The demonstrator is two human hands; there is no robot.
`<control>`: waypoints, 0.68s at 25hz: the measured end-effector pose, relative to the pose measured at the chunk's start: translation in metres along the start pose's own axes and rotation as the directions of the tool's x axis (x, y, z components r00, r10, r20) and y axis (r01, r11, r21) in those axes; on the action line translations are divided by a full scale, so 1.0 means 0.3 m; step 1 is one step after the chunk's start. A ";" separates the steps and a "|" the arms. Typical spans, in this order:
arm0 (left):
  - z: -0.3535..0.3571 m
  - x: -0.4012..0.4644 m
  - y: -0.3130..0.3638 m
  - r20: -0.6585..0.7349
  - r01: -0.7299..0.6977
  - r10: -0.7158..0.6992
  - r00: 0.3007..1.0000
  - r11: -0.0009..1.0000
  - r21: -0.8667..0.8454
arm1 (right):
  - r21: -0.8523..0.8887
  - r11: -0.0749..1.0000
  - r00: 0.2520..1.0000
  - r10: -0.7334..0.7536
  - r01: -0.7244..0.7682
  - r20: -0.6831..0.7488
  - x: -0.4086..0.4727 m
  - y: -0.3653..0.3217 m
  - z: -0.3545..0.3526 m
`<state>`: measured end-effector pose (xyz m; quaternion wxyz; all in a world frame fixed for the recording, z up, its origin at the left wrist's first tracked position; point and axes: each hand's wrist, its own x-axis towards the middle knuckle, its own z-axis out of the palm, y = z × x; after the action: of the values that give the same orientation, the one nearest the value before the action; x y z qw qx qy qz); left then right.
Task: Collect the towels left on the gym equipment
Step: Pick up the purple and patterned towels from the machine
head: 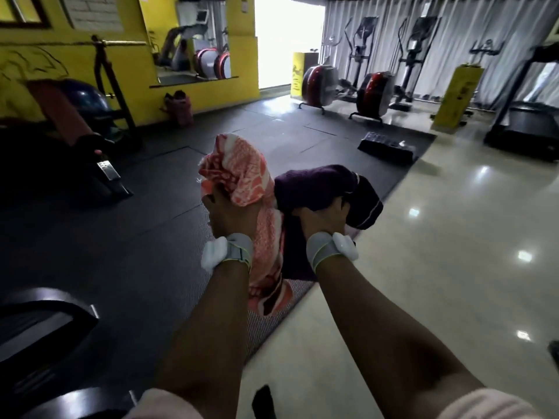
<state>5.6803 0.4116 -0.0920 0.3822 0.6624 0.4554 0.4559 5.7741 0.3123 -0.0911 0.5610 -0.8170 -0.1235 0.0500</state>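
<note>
Fingers [217,198] tight on orange towel [239,170], purple towel [314,184] (both hands), above black mat [136,237].

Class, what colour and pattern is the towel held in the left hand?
Orange-pink with a white print; the towel shows best in the head view.

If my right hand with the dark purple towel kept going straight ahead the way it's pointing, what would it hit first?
Probably nothing close. Beyond the right hand and its dark purple towel lies open black floor mat; the first object roughly in that line looks like the red-wheeled bike. Depth is hard to judge.
</note>
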 end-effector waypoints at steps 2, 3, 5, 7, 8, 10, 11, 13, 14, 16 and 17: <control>0.104 0.205 -0.024 -0.003 0.010 -0.010 1.000 1.000 0.012 | 0.005 1.000 1.000 -0.007 0.007 0.030 0.174 -0.041 0.149; 0.173 0.372 -0.033 -0.032 0.026 -0.026 0.999 1.000 0.004 | 0.016 1.000 0.999 -0.014 0.014 0.051 0.311 -0.083 0.268; 0.254 0.594 -0.038 -0.062 0.025 -0.024 0.998 1.000 0.012 | 0.029 1.000 0.994 -0.015 0.012 0.104 0.493 -0.161 0.421; 0.340 0.812 -0.065 -0.107 0.014 -0.010 0.994 0.999 0.032 | 0.043 0.999 0.989 -0.016 0.010 0.148 0.674 -0.221 0.603; 0.381 0.915 -0.091 -0.128 0.014 -0.010 0.992 0.999 0.032 | 0.047 0.999 0.987 -0.010 0.002 0.162 0.760 -0.241 0.691; 0.451 1.106 -0.158 -0.174 0.038 -0.028 0.984 0.998 0.055 | 0.045 0.999 0.976 0.012 -0.022 0.218 0.909 -0.275 0.861; 0.496 1.219 -0.192 -0.196 0.053 -0.039 0.980 0.997 0.065 | 0.053 0.998 0.967 0.003 -0.017 0.253 0.997 -0.297 0.958; 0.590 1.454 -0.254 -0.268 0.087 -0.059 0.962 0.992 0.093 | 0.057 0.998 0.953 -0.022 0.005 0.303 1.187 -0.348 1.172; 0.621 1.559 -0.269 -0.295 0.104 -0.069 0.953 0.989 0.104 | 0.051 0.998 0.947 -0.045 0.030 0.319 1.264 -0.387 1.259; 0.669 1.763 -0.286 -0.380 0.144 -0.099 0.920 0.985 0.092 | 0.033 0.995 0.929 -0.096 0.090 0.357 1.418 -0.484 1.437; 0.689 1.877 -0.292 -0.426 0.162 -0.113 0.898 0.983 0.081 | 0.029 0.992 0.909 -0.121 0.119 0.399 1.498 -0.554 1.540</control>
<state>5.9504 0.9542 -0.0890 0.2681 0.5359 0.5978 0.5325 6.0814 0.9025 -0.0801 0.5277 -0.7792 -0.2854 0.1815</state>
